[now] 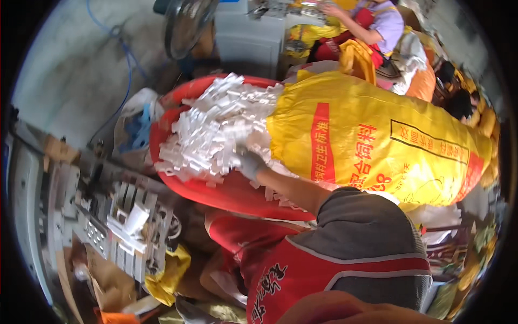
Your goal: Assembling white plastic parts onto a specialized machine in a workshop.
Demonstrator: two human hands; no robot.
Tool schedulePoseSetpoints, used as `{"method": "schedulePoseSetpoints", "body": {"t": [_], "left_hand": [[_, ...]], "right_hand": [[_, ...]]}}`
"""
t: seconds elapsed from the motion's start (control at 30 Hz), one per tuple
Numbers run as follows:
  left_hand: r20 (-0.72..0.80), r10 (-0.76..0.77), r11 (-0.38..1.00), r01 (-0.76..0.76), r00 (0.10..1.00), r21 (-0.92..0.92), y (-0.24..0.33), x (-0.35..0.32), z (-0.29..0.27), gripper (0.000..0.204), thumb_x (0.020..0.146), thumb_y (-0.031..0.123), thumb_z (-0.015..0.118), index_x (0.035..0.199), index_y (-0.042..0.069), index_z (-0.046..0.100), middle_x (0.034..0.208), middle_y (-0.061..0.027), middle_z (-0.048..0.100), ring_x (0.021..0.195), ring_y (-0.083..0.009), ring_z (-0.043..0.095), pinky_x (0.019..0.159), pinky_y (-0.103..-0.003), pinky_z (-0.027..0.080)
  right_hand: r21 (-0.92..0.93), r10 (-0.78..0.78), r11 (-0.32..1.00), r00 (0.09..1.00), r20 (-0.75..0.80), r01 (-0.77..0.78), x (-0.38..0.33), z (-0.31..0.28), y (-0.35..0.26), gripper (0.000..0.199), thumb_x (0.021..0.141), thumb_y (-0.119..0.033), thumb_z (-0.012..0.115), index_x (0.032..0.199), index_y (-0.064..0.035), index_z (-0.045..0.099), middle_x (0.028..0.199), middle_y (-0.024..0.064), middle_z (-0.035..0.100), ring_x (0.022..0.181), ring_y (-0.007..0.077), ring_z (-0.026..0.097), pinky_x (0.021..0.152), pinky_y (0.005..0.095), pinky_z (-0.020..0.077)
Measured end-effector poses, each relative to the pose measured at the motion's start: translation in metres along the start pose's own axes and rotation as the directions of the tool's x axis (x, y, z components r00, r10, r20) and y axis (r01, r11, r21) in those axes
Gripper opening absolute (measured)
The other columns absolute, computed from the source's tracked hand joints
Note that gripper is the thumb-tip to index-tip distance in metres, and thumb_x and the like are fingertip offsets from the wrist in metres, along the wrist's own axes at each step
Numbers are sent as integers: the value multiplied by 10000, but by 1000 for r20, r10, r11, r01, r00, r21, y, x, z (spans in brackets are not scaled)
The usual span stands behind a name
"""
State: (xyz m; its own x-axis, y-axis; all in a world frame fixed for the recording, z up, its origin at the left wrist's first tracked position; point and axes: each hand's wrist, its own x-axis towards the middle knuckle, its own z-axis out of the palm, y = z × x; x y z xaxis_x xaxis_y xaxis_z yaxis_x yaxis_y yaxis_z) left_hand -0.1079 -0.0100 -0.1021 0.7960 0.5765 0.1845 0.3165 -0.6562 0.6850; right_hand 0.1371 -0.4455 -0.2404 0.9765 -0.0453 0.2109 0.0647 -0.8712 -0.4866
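My right hand (249, 164), in a grey glove, reaches over a heap of small white strip-like pieces (216, 127). Motion smears its fingers, so I cannot tell whether they grip any pieces. The heap fills a large red tub (224, 198) and spills out of the mouth of a big yellow woven sack (372, 135) lying across the tub's right side. At the lower edge, a grey shape that looks like my gloved left hand (190, 312) shows only in part; its fingers cannot be made out.
On the left stands a machine with a slatted metal plate (135, 229) bearing white parts (135, 218). A white bag with blue items (137, 127) leans beside the tub. Beyond it are a grey machine (249, 40) and a fan (186, 27). Another person (377, 27) sits at the back right.
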Motion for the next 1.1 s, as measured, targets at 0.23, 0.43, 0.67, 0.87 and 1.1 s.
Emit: {"method": "schedulePoseSetpoints", "body": {"t": [0.23, 0.43, 0.67, 0.87, 1.1], "left_hand": [[28, 414, 909, -415, 910, 34, 11, 36, 35, 269, 958, 167, 524, 1094, -24, 656, 1074, -145, 677, 968, -253, 655, 856, -335, 509], [71, 422, 894, -428, 904, 131, 7, 26, 39, 262, 955, 154, 523, 1092, -26, 655, 1079, -155, 670, 973, -278, 646, 862, -355, 496], [55, 331, 941, -333, 942, 56, 20, 13, 30, 268, 961, 154, 511, 1088, -40, 646, 1065, -163, 671, 966, -293, 643, 862, -360, 490], [7, 365, 928, -365, 931, 72, 17, 7, 21, 258, 960, 144, 515, 1078, -42, 649, 1054, -161, 675, 960, -291, 647, 864, -355, 493], [-2, 354, 934, -354, 935, 42, 29, 11, -1, 316, 915, 125, 526, 1157, -57, 615, 1150, -201, 640, 1044, -312, 625, 911, -375, 484]], "right_hand": [[-16, -50, 998, 961, 272, 57, -71, -42, -15, 376, 800, -135, 608, 1170, -195, 579, 1349, 170, 412, 1111, 340, 560, 900, 417, 492], [285, -211, 940, 976, 48, 189, -69, -64, -42, 369, 878, -102, 548, 1219, -239, 576, 1315, 93, 459, 983, 345, 612, 815, 421, 515], [303, -30, 949, 935, 353, -84, -64, -31, -9, 337, 889, -220, 548, 1218, -147, 557, 1053, 143, 653, 962, 336, 628, 842, 433, 486], [20, 110, 985, 717, 689, -170, -88, -29, -12, 412, 850, -358, 595, 1202, -150, 545, 1056, 160, 652, 992, 342, 626, 839, 437, 475], [199, -119, 980, 882, 456, 30, -77, -24, -10, 484, 941, -390, 441, 1374, -175, 426, 996, 139, 577, 786, 261, 588, 758, 376, 489]]}}
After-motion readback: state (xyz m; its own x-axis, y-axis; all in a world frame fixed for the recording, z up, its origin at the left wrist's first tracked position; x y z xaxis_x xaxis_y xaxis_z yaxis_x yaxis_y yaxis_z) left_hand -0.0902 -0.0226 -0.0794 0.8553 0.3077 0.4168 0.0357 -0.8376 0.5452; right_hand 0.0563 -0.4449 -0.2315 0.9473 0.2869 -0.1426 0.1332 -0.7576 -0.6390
